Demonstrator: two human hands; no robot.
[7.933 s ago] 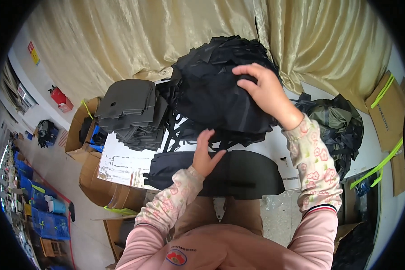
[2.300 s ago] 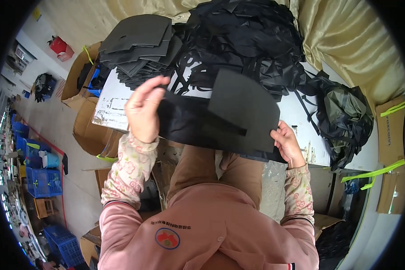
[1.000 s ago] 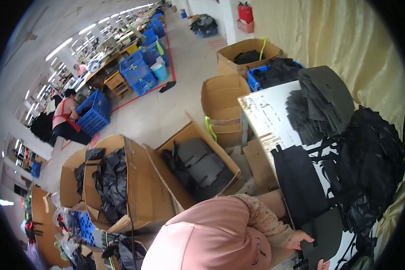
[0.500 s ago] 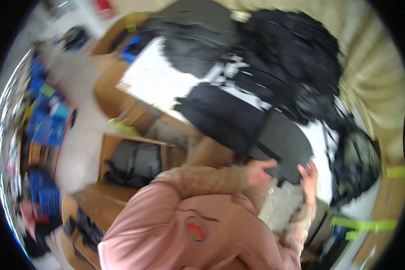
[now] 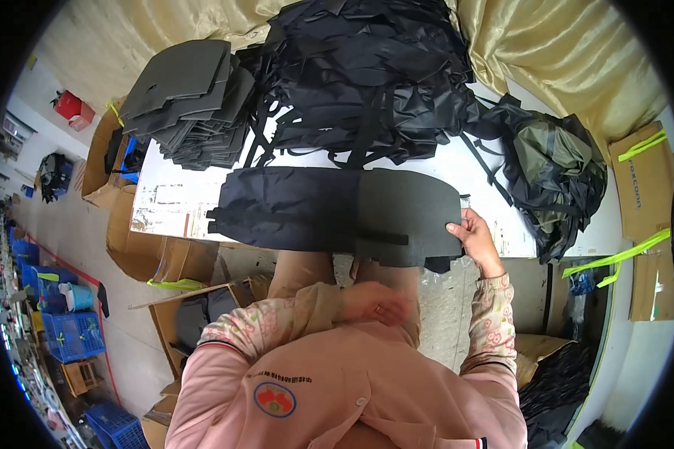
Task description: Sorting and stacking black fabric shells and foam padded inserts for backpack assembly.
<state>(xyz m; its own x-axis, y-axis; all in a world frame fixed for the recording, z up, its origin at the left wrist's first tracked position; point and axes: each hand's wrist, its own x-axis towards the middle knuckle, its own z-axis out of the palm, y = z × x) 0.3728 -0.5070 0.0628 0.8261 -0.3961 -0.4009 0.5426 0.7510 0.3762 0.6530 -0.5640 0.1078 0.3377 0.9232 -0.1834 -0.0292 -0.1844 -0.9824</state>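
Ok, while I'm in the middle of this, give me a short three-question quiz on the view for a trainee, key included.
1. Which hand holds the edge of the front grey panel?
2. True or false: the stack of grey panels stands to the left of the large black fabric pile.
3. Where is the left hand?
a) on the stack of grey panels
b) on the large black fabric pile
c) near the front of the pink top

Key:
1. The right hand, at the panel's right end.
2. True.
3. c; it is blurred.
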